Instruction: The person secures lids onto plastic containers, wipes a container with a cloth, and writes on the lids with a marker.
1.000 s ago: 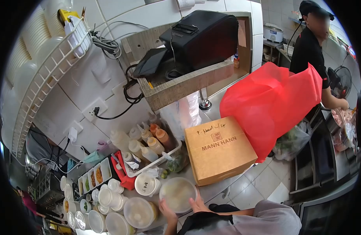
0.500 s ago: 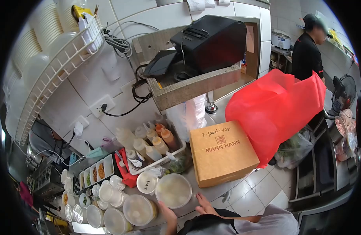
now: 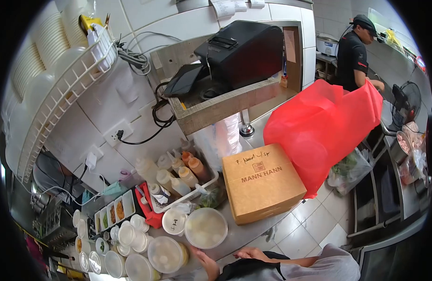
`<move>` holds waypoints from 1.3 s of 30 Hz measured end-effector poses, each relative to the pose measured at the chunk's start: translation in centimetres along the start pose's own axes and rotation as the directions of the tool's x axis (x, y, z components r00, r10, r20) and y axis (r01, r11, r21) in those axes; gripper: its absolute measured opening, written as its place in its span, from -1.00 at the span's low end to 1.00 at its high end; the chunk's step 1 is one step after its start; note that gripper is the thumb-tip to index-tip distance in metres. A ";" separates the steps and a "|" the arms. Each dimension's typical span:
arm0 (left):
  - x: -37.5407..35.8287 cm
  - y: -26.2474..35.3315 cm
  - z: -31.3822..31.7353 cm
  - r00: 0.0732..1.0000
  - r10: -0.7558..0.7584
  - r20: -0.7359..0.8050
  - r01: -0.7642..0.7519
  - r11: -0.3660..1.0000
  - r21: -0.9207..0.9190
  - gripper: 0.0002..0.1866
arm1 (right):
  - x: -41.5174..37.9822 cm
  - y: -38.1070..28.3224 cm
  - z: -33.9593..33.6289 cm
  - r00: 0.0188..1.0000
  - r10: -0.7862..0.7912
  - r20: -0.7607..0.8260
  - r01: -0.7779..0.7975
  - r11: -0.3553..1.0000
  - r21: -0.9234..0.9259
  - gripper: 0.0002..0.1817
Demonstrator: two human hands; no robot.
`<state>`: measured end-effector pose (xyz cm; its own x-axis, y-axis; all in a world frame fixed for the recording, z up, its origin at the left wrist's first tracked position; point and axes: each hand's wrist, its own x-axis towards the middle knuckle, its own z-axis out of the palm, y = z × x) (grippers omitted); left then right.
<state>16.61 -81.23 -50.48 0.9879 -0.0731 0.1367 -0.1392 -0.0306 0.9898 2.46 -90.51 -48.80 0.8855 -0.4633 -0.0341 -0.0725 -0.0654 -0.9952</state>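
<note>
Head: tub beyond left grip

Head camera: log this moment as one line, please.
left hand: open, empty | right hand: curled, contents unclear | lidded tub beside marked cup: on counter | cardboard box: closed, beside red bag

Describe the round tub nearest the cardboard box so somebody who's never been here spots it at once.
Find the brown cardboard box printed MANN HANN. Just below and left of it in the picture sits a round, translucent plastic tub. It shows no handwriting on top, unlike the smaller round white plastic tub beside it, and no other tub stands nearer the box.
</note>
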 end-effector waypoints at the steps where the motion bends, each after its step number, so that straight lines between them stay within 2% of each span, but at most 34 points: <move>1: -0.4 -0.8 -0.9 1.000 0.006 0.009 -0.006 1.000 -0.002 -0.52 | -0.1 0.1 -0.1 0.999 0.047 -0.007 -0.047 0.999 0.005 -0.65; 3: -1.2 -1.8 -2.9 0.997 -0.039 0.072 0.026 0.985 0.168 -0.53 | -0.1 0.3 -0.4 0.996 0.083 0.011 -0.083 0.996 -0.025 -0.62; 4: -1.4 -1.5 -3.8 0.973 -0.127 0.193 0.080 0.969 0.235 -0.54 | -0.1 0.3 -0.5 0.991 0.125 0.037 -0.123 0.991 -0.057 -0.58; 5: -1.4 -0.5 -4.4 0.904 -0.241 0.352 0.142 0.948 0.285 -0.55 | -0.1 0.5 -0.5 0.992 0.123 0.033 -0.121 0.991 -0.053 -0.58; 7: -1.3 1.2 -5.1 0.704 -0.403 0.585 0.214 0.906 0.366 -0.57 | 0.0 1.0 -0.4 0.989 0.147 0.025 -0.145 0.988 -0.058 -0.58; 9: -1.4 2.0 -5.3 0.587 -0.453 0.671 0.234 0.889 0.394 -0.59 | 0.2 0.8 -0.2 0.996 0.093 -0.019 -0.093 0.995 -0.041 -0.59; 10: -1.4 2.2 -5.3 0.571 -0.457 0.682 0.238 0.887 0.395 -0.59 | 0.3 0.6 -0.2 0.997 0.039 -0.062 -0.041 0.999 -0.028 -0.59; 17: -2.5 3.0 -5.2 0.650 -0.404 0.643 0.226 0.911 0.344 -0.63 | 1.9 -1.4 0.0 0.999 0.004 0.052 -0.001 0.998 -0.061 -0.61; 19: -2.9 3.1 -5.3 0.673 -0.385 0.632 0.219 0.919 0.326 -0.64 | 2.5 -1.3 0.2 0.994 -0.096 0.057 0.099 0.993 -0.056 -0.65; 20: -3.0 3.2 -5.4 0.687 -0.362 0.630 0.201 0.928 0.313 -0.64 | 2.6 -1.9 0.2 0.991 -0.083 0.108 0.090 0.994 -0.068 -0.65; 21: -3.1 3.3 -5.6 0.699 -0.329 0.635 0.168 0.939 0.301 -0.64 | 2.8 -3.0 0.1 0.991 -0.089 0.096 0.091 0.996 -0.024 -0.66; 22: -3.1 2.8 -5.6 0.756 -0.082 0.649 -0.018 0.989 0.146 -0.69 | 3.1 -4.2 0.2 0.991 -0.088 0.096 0.086 0.996 0.021 -0.67; 23: -3.0 1.8 -6.6 0.720 -0.074 0.690 -0.133 0.961 0.242 -0.72 | 3.4 -5.1 0.3 0.986 -0.138 0.093 0.134 0.990 0.044 -0.64; 25: -3.6 3.5 -7.8 0.723 -0.134 0.677 -0.101 0.950 0.295 -0.73 | 4.0 -6.9 1.0 0.967 -0.237 0.093 0.230 0.970 0.081 -0.57; 26: -3.6 4.4 -8.7 0.691 -0.200 0.694 -0.040 0.949 0.313 -0.73 | 4.5 -7.8 1.5 0.952 -0.295 0.085 0.288 0.953 0.092 -0.51; 27: -3.7 4.4 -9.3 0.730 -0.100 0.676 -0.180 0.926 0.331 -0.74 | 5.1 -8.5 2.1 0.935 -0.345 0.078 0.335 0.934 0.123 -0.48; 28: -3.5 3.5 -10.3 0.733 0.015 0.680 -0.253 0.934 0.253 -0.73 | 5.5 -9.3 2.9 0.919 -0.389 0.062 0.376 0.913 0.157 -0.45; 30: -2.5 3.7 -12.8 0.743 0.112 0.659 -0.294 0.940 0.171 -0.69 | 6.6 -10.4 5.0 0.860 -0.510 0.020 0.495 0.843 0.210 -0.44; 31: -1.7 3.6 -14.0 0.734 0.276 0.621 -0.409 0.909 0.079 -0.65 | 7.1 -11.6 6.2 0.829 -0.558 0.041 0.539 0.817 0.203 -0.43; 32: -1.0 3.8 -15.4 0.767 0.260 0.587 -0.388 0.916 0.101 -0.65 | 7.5 -12.8 7.3 0.794 -0.605 0.053 0.586 0.786 0.195 -0.43; 34: 0.4 4.7 -18.5 0.796 0.432 0.424 -0.469 0.883 -0.021 -0.52 | 8.5 -14.7 9.7 0.758 -0.642 0.114 0.631 0.766 0.122 -0.44; 35: 1.1 5.1 -20.3 0.811 0.422 0.405 -0.458 0.889 -0.010 -0.52 | 9.1 -15.8 11.0 0.729 -0.662 0.172 0.658 0.748 0.089 -0.45; 37: 2.8 6.0 -24.2 0.913 0.368 0.175 -0.336 0.923 -0.187 -0.47 | 10.9 -17.2 14.1 0.674 -0.700 0.237 0.719 0.695 0.009 -0.56; 38: 3.8 6.2 -26.5 0.914 0.366 0.173 -0.336 0.924 -0.182 -0.47 | 11.8 -18.4 15.9 0.664 -0.697 0.270 0.735 0.675 -0.065 -0.63; 39: 5.0 6.4 -29.1 0.923 0.373 0.092 -0.355 0.920 -0.168 -0.51 | 12.6 -20.1 17.8 0.664 -0.675 0.321 0.745 0.631 -0.215 -0.75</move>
<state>22.66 -52.82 -42.32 0.8538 -0.1701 0.4920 -0.4676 0.1651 0.8684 23.26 -79.37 -30.86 0.7844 0.0200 0.6199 0.5158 -0.5762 -0.6340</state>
